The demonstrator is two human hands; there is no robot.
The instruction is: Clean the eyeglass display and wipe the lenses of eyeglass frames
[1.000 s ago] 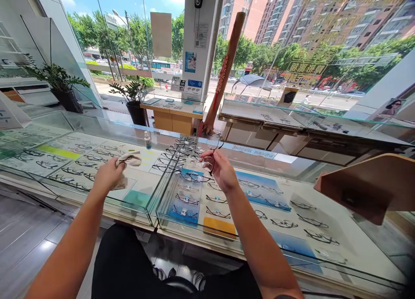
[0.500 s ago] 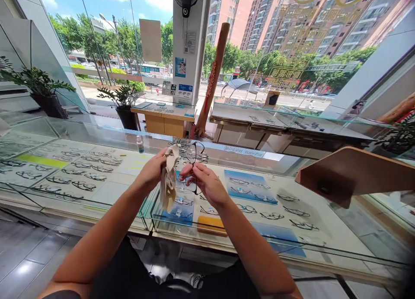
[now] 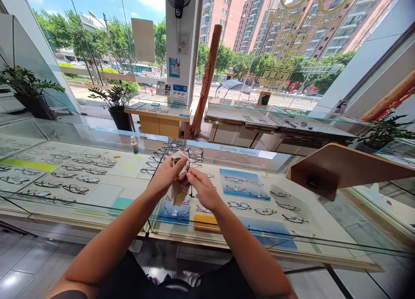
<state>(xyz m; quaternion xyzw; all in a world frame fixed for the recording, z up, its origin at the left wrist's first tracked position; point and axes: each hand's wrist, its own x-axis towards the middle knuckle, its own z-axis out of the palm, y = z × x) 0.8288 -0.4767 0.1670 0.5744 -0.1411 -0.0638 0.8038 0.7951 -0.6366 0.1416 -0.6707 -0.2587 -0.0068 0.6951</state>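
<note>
Over the glass counter, my left hand (image 3: 166, 173) is closed on a beige cloth (image 3: 178, 193) that hangs down below the fingers. Close beside it, my right hand (image 3: 203, 187) pinches a dark-framed pair of glasses (image 3: 191, 190). The cloth meets the glasses between the two hands, and part of the frame is hidden by cloth and fingers. Behind the hands several more glasses (image 3: 195, 154) stand on a rack on the counter.
Rows of glasses lie inside the glass counter (image 3: 129, 223). A small bottle (image 3: 134, 145) stands on top at the left. To the right is a brown panel (image 3: 343, 167). Potted plants (image 3: 119, 104) and a wooden post (image 3: 207, 78) stand beyond.
My hands have come together. The cloth in my left hand now touches the glasses, which my right hand has lowered and turned. The view has shifted slightly.
</note>
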